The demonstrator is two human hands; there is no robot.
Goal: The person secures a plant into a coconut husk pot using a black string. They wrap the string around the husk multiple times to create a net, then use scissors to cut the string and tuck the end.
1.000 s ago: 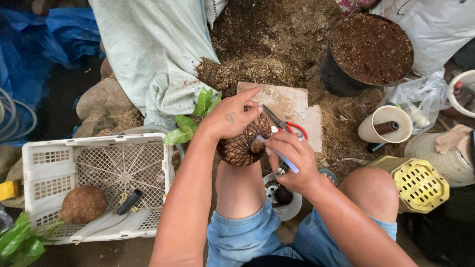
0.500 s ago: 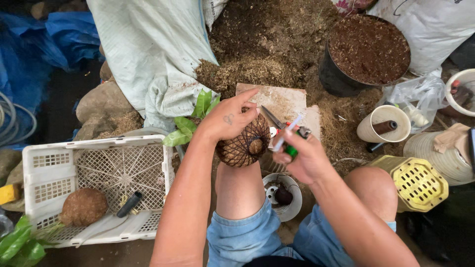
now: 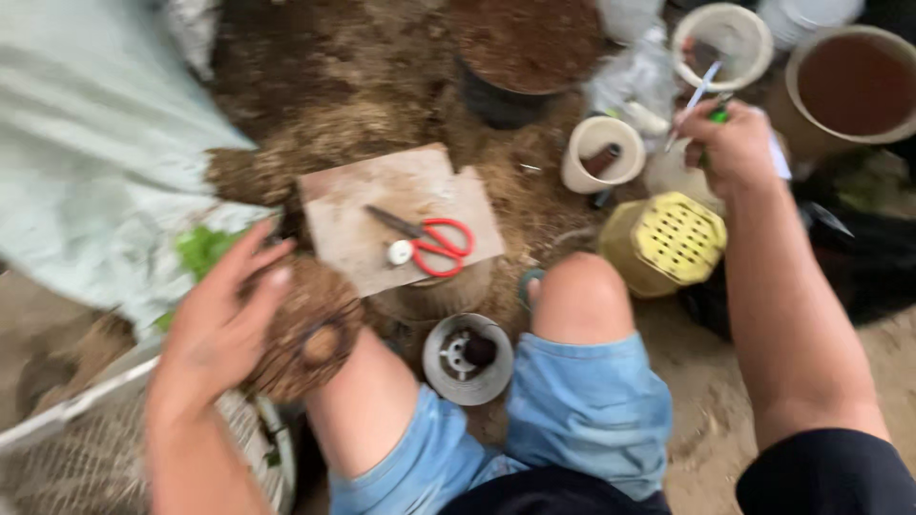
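My left hand grips a round brown fibrous husk ball resting against my left knee, with green leaves beside it. My right hand is stretched out to the upper right, closed around a thin white and green stick-like tool whose tip points at a white cup. Red-handled scissors lie shut on a flat stone slab in front of my knees. The picture is blurred by motion.
A yellow perforated pot lies by my right knee. A small white cup, a dark pot of soil and a large brown-filled bucket stand at the back. A grey ring-shaped pot sits between my legs; white crate at left.
My right hand left the husk ball and swung far to the upper right with the thin tool. The scissors now lie on the slab. The camera view shifted right.
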